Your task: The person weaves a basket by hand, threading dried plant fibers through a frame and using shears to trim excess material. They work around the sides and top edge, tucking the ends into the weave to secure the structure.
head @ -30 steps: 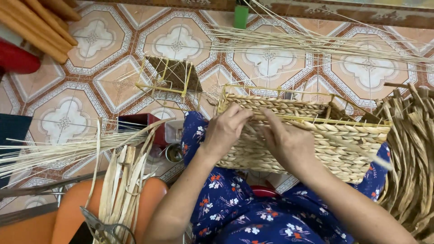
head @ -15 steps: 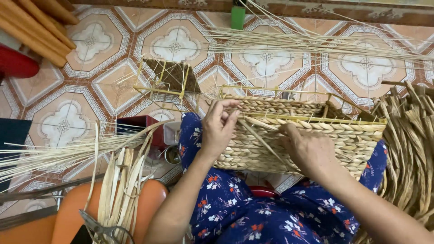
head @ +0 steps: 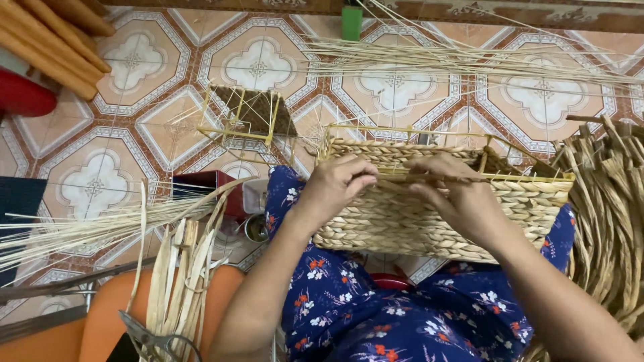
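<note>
A rectangular woven straw basket (head: pixel 523 208) on a yellow wire frame rests on my lap, over blue flowered cloth. My left hand (head: pixel 335 188) grips the near wall of the basket by its upper rim, fingers curled on the weave. My right hand (head: pixel 459 194) lies on the same wall further right and pinches a thin straw strand (head: pixel 402 175) that runs along the rim between both hands.
A small wire frame with a dark woven base (head: pixel 248 114) stands on the patterned tile floor (head: pixel 134 134). Long thin reeds (head: pixel 469 64) lie across the floor at the back. A pile of twisted straw (head: pixel 610 214) sits at right. Flat strips (head: pixel 178 275), scissors (head: pixel 151 338) and an orange stool (head: pixel 100 328) are at lower left.
My right hand has slid up from the basket's lower wall to the rim, near my left hand. The basket has tipped slightly toward me.
</note>
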